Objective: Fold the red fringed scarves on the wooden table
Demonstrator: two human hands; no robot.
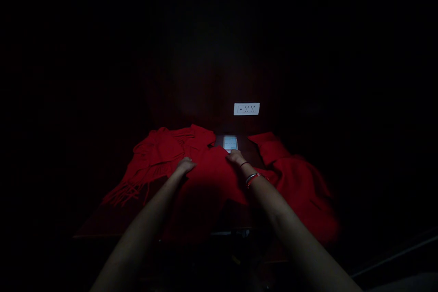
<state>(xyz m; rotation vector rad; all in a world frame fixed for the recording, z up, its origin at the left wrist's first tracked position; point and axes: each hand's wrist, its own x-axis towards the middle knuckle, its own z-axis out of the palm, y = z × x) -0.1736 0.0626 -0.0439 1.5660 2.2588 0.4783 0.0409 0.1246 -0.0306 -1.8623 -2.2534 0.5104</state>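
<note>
A red scarf (212,173) lies spread over the dark table between my two hands, its near part in shadow. My left hand (186,164) is closed at its left edge, the thumb pointing inward over the fabric. At the far right corner, my right hand (235,157) pinches the same scarf; bracelets circle that wrist. Left of my left hand is a bunched red fringed scarf (160,148), its tassels trailing toward the front left. More red fabric (297,180) lies in a loose heap to the right, blurred on its near side. In the dim light the borders between the pieces are hard to make out.
Just beyond my right hand lies a pale printed card or lit screen (230,142). A white socket panel (247,109) is set in the dark wall behind. The table's front edge (99,237) shows faintly. Everything farther out is too dark to see.
</note>
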